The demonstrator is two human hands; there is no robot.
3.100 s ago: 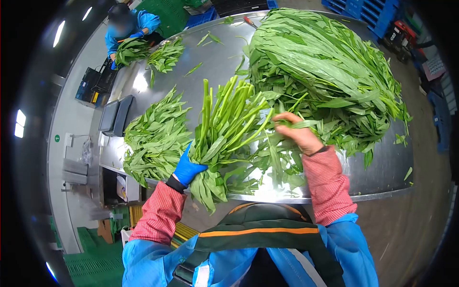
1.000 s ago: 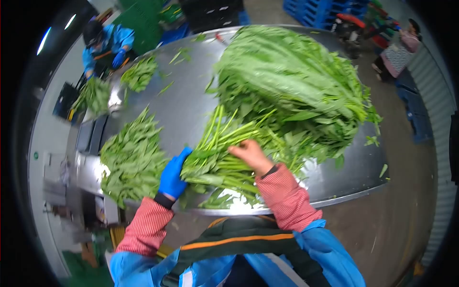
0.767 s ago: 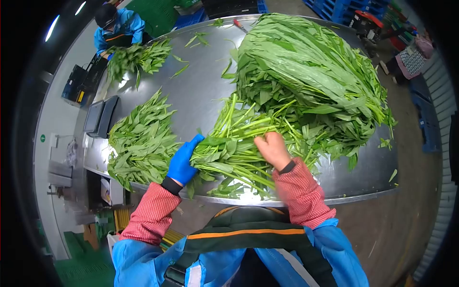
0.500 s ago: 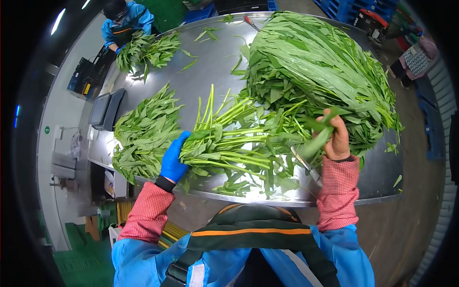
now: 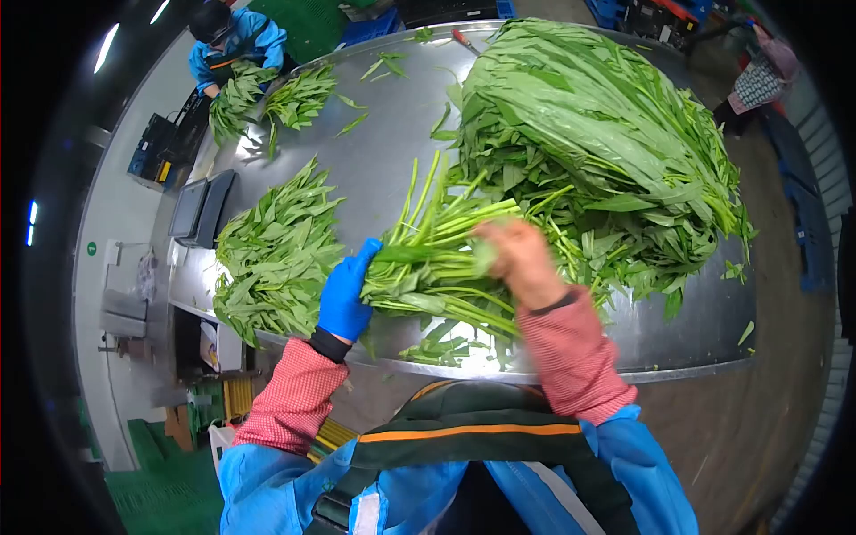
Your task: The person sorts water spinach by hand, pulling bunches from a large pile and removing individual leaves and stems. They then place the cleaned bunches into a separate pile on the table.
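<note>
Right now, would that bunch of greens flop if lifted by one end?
Probably floppy: leaves of the bunch of greens sag near the left hand. Likely light: one hand grips it. Stems may slip; the right hand touches them.

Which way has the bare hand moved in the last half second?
Yes: the right hand went left, from the big heap of greens onto the bundle the left hand grips.
</note>
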